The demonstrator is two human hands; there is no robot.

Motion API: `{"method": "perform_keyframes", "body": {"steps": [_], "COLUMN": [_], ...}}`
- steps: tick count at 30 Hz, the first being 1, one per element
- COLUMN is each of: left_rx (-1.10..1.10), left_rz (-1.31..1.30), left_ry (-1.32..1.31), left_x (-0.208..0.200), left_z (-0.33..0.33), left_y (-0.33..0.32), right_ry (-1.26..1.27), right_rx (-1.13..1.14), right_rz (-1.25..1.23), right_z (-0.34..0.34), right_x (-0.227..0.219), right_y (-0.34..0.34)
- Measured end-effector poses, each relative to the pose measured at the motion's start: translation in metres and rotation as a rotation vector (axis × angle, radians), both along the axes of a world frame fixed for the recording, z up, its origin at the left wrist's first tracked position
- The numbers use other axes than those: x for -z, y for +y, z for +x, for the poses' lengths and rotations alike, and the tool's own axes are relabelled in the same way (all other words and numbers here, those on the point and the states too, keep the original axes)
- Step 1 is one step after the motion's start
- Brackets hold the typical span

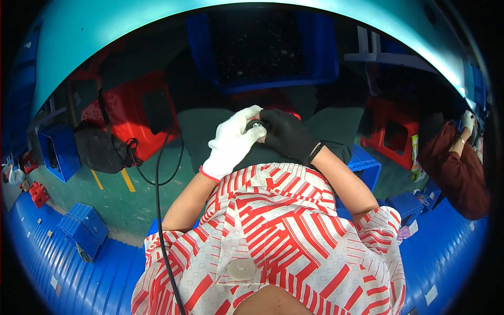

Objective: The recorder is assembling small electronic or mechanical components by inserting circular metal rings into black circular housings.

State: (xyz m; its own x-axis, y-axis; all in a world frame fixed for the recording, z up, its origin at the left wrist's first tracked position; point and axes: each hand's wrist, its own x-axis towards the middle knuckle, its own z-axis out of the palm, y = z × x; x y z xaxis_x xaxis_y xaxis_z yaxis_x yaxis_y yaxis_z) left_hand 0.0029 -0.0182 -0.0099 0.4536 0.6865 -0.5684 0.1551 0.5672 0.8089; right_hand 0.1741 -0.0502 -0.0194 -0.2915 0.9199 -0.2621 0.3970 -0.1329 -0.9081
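Note:
My left hand (231, 142), in a white glove with a red cuff edge, is closed in front of my body. Against it rests my right hand (287, 134), in a black glove, its fingers curled inward. Between the fingertips of both hands sits a small dark round part (255, 125) with a shiny spot on top. The gloves cover most of it, so its exact kind does not show. Both hands are above my lap, close to the near side of a large blue bin (278, 84) that holds many small dark shiny pieces.
Red plastic stools (123, 113) stand at left and right. A black bag (100, 147) lies left, with a black cable (158, 210) running down past my left arm. Blue crates (84, 228) stand on the green floor. At far right sits a co-worker in a dark red sleeve (454, 168).

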Motion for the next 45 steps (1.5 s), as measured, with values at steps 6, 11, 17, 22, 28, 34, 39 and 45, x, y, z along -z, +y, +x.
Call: {"method": "perform_keyframes", "body": {"steps": [6, 11, 17, 22, 28, 34, 39, 45], "left_rx": [0.082, 0.077, -0.086, 0.228, -0.098, 0.011, -0.009, 0.169], "left_rz": [-0.073, -0.204, -0.179, -0.049, -0.123, 0.013, -0.063, -0.050], "left_ry": [0.165, 0.059, -0.073, 0.176, -0.005, 0.133, 0.070, 0.088], "left_x": [0.007, 0.010, 0.009, -0.006, -0.004, 0.005, 0.014, -0.002], "left_z": [0.001, -0.004, -0.002, -0.005, 0.005, 0.007, 0.003, -0.005], "left_y": [-0.007, 0.004, 0.002, 0.020, 0.006, 0.004, 0.005, 0.020], "right_ry": [-0.219, -0.158, -0.003, -0.152, -0.255, -0.302, -0.292, -0.201], "right_rx": [-0.087, 0.013, 0.163, -0.108, 0.021, -0.022, -0.003, -0.132], "right_rz": [0.115, 0.013, 0.040, 0.143, 0.180, 0.246, 0.251, 0.167], "right_z": [-0.004, -0.004, -0.001, 0.009, -0.001, -0.003, -0.005, 0.004], "right_x": [0.007, 0.004, 0.012, -0.001, 0.000, 0.003, 0.007, -0.014], "right_y": [-0.014, -0.013, -0.011, 0.002, -0.001, -0.001, -0.006, 0.007]}}
